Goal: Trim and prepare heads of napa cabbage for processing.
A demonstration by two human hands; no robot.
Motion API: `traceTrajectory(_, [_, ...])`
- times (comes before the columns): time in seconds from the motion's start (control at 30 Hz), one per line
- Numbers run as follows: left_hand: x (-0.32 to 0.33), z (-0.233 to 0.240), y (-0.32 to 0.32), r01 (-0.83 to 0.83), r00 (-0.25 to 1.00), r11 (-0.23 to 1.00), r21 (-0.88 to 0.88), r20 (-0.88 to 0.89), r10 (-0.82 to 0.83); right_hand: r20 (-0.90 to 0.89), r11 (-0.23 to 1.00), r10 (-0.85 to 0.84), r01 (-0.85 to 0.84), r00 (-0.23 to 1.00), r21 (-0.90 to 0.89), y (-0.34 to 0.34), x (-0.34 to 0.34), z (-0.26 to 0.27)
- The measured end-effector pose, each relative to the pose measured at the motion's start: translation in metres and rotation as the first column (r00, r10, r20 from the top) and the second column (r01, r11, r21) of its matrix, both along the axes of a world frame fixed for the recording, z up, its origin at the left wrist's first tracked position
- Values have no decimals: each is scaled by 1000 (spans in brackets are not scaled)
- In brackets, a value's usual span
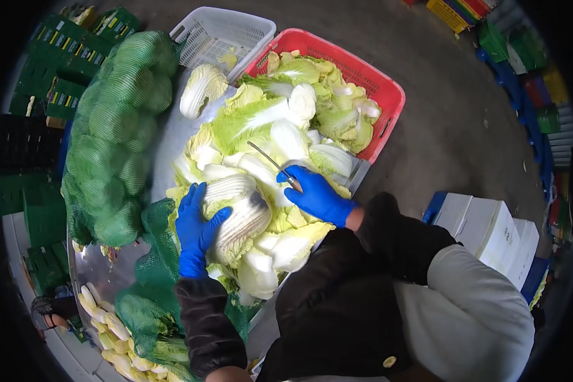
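Note:
My left hand [196, 224], in a blue glove, rests with spread fingers against the side of a napa cabbage head [241, 217]. Dark discoloured patches mark that head near its top right. In my right hand [313, 193], also gloved in blue, is a knife [270, 156] held by its handle, the thin blade pointing up and left over loose leaves. Under and around both hands lie many detached cabbage leaves [258, 117] on a metal table [164, 148]. Another cabbage head [202, 90] lies at the table's far side, away from my hands.
A red crate [387, 100] full of leaves adjoins the table, beside a white crate [210, 28] with a few scraps. Left stands a full green mesh sack [124, 124]; another green net [148, 305] lies nearer. Endives [110, 329] are piled front left. White boxes [482, 229] stand at right.

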State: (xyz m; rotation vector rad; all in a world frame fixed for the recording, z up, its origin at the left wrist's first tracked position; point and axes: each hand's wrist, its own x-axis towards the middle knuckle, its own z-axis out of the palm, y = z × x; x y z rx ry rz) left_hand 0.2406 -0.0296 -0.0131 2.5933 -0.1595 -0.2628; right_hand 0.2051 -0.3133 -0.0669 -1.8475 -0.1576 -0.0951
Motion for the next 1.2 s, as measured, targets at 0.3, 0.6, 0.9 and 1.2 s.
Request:
traceTrajectory(0.3, [32, -20, 9, -33, 982, 996, -88, -186, 16, -344, 981, -3, -64, 939, -183, 22, -44, 27])
traceTrajectory(0.6, [40, -11, 6, -43, 964, 997, -62, -265, 26, -337, 990, -81, 38, 938, -133, 72, -67, 18])
traceTrajectory(0.9, [39, -12, 8, 4, 980, 1000, -3, -197, -5, -328, 969, -180, 110, 927, -220, 88, -70, 15])
traceTrajectory(1.2, [36, -19, 6, 49, 993, 997, 62, -110, -42, -431, 906, -193, -9, 881, -424, 91, -64, -12])
